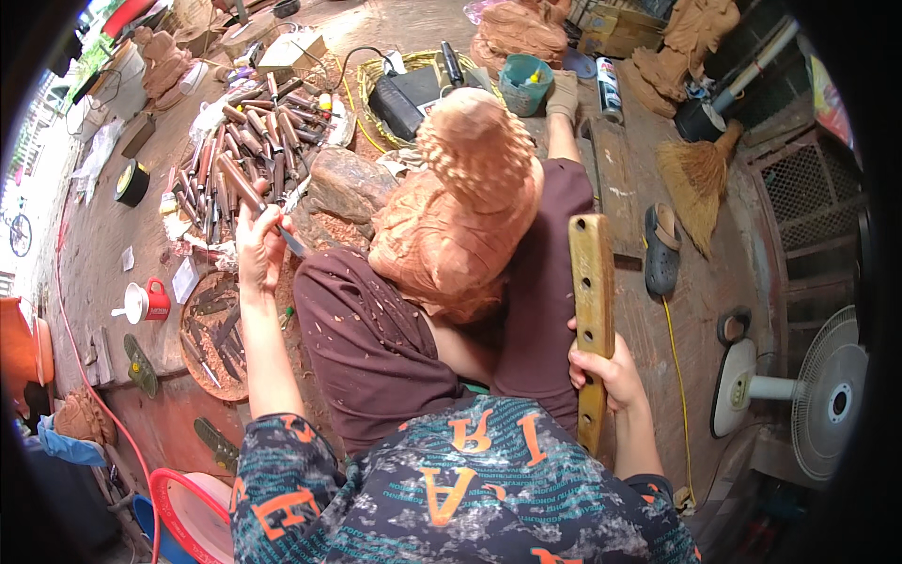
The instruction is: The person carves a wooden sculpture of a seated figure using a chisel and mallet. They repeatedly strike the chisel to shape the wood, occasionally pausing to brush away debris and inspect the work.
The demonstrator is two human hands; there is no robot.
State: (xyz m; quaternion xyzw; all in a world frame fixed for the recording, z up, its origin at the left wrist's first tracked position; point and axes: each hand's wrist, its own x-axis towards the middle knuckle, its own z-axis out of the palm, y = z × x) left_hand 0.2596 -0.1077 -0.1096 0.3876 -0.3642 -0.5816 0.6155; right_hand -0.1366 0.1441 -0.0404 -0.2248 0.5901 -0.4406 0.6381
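Observation:
A carving chisel with a brown wooden handle is pinched in my left hand, its metal blade slanting down toward my left knee. My right hand is wrapped round a long, flat yellowish wooden bar with several round holes along it, held upright by my right thigh. Between my legs stands a reddish-brown carved wooden figure, with a knobbly beaded band round its rounded top. Neither tool touches the carving. Wood chips lie on my purple trousers.
Beyond my left hand lies a heap of chisels. A round board holds more blades, near a red mug. Ahead are a wicker basket and a teal pot. A broom, clog and fan stand right.

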